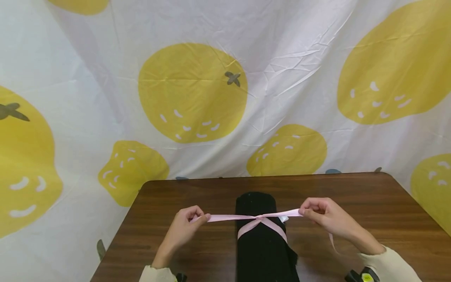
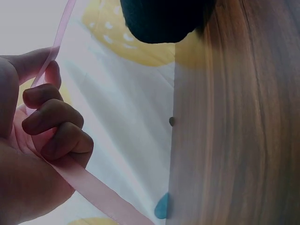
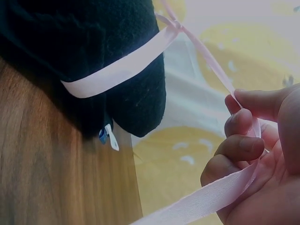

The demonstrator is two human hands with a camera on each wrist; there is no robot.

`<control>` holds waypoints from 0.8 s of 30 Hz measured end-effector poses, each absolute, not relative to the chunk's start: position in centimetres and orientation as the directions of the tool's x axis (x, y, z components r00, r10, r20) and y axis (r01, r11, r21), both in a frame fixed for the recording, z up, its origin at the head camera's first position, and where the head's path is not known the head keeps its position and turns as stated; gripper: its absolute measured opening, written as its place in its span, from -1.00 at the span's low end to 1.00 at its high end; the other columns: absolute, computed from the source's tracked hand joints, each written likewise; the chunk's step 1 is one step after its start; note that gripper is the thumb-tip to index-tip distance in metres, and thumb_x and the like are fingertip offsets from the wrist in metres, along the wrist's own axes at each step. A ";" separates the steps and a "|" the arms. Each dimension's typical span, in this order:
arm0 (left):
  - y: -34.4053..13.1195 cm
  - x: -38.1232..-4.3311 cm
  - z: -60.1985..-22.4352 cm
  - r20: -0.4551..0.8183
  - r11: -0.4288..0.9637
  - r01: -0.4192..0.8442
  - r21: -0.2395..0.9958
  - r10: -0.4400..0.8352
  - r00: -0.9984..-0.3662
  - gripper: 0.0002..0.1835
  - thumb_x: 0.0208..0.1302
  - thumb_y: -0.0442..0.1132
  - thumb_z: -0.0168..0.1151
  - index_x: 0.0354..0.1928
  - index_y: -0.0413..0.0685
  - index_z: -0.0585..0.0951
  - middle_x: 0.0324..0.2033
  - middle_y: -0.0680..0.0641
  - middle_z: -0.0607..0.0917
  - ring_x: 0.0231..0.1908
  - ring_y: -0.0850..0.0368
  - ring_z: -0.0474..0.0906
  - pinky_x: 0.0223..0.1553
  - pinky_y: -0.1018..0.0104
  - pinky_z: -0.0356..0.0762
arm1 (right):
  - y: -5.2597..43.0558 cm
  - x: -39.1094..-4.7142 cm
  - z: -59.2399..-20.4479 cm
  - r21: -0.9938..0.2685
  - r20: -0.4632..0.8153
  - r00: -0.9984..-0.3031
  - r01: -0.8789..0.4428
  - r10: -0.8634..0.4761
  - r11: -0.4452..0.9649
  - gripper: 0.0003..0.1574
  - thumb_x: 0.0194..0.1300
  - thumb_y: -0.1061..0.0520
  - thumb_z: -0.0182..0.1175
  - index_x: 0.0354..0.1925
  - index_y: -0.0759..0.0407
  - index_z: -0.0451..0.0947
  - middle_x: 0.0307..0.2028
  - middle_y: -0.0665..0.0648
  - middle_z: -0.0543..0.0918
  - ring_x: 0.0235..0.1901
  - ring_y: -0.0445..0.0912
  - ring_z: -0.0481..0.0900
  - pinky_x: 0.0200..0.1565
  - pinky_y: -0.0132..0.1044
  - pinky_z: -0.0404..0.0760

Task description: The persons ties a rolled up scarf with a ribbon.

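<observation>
A pink ribbon (image 1: 280, 229) loops around a black rolled cloth (image 1: 262, 254) lying on the table, and its two strands cross in a knot on top. My left hand (image 1: 184, 227) pinches one end between thumb and forefinger, drawn out to the left. To the right, the other end is pinched by my right hand (image 1: 325, 217). Both strands look taut and nearly level. In the right wrist view the ribbon's tail runs through the curled fingers (image 3: 241, 147) and trails below. A similar tail leaves the palm in the left wrist view.
The brown wooden table (image 1: 197, 196) has rounded far corners. Behind it hangs a white curtain (image 1: 282, 78) printed with yellow fruit. A small white tag (image 3: 111, 137) sticks out from the side of the cloth roll.
</observation>
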State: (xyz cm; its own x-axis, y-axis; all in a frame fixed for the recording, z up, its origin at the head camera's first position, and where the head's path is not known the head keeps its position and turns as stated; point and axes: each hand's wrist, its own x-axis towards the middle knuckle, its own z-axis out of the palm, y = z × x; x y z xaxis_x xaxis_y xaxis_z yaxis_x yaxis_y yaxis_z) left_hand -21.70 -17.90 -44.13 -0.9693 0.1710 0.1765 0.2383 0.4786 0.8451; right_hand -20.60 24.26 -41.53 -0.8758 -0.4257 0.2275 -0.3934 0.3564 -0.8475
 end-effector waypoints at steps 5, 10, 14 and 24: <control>-18.1 -21.7 -44.4 0.171 0.475 0.232 0.849 0.167 -0.971 -0.73 0.24 -0.02 0.39 -0.54 0.09 0.58 -0.73 0.15 0.24 -0.66 0.33 0.16 -0.59 0.45 0.11 | 24.6 -20.5 -41.9 -0.844 0.229 -0.879 -0.393 -0.418 0.365 -0.92 0.38 0.23 0.21 -0.30 0.08 0.60 -0.67 0.04 0.31 -0.68 -0.25 0.26 -0.67 -0.34 0.25; -18.2 -21.9 -44.6 0.162 0.474 0.224 0.852 0.169 -0.972 -0.72 0.23 0.01 0.39 -0.54 0.10 0.58 -0.73 0.15 0.25 -0.67 0.33 0.15 -0.59 0.45 0.11 | 24.9 -20.7 -42.2 -0.835 0.236 -0.875 -0.404 -0.422 0.372 -0.91 0.37 0.24 0.21 -0.29 0.08 0.60 -0.66 0.01 0.34 -0.65 -0.28 0.28 -0.66 -0.34 0.26; -18.4 -21.9 -44.7 0.156 0.478 0.219 0.850 0.169 -0.973 -0.72 0.23 0.01 0.39 -0.53 0.10 0.58 -0.73 0.15 0.26 -0.67 0.33 0.16 -0.59 0.45 0.11 | 25.2 -20.7 -42.4 -0.839 0.233 -0.869 -0.406 -0.436 0.362 -0.91 0.39 0.26 0.18 -0.28 0.11 0.60 -0.66 0.03 0.35 -0.65 -0.30 0.28 -0.66 -0.34 0.27; -18.5 -22.3 -44.6 0.140 0.487 0.210 0.848 0.176 -0.974 -0.73 0.23 -0.01 0.39 -0.53 0.06 0.60 -0.72 0.13 0.27 -0.66 0.32 0.17 -0.58 0.45 0.13 | 25.7 -21.1 -42.8 -0.847 0.211 -0.873 -0.388 -0.440 0.363 -0.92 0.40 0.25 0.17 -0.27 0.15 0.60 -0.66 0.08 0.35 -0.66 -0.30 0.29 -0.67 -0.35 0.28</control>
State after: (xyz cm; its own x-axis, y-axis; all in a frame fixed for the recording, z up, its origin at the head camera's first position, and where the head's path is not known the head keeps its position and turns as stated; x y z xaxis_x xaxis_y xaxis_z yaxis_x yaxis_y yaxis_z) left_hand -22.27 -18.54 -44.64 -0.9744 0.1763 0.1397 0.2096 0.4866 0.8481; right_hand -21.05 25.72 -42.83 -0.8726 -0.4404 0.2110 -0.3879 0.3626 -0.8474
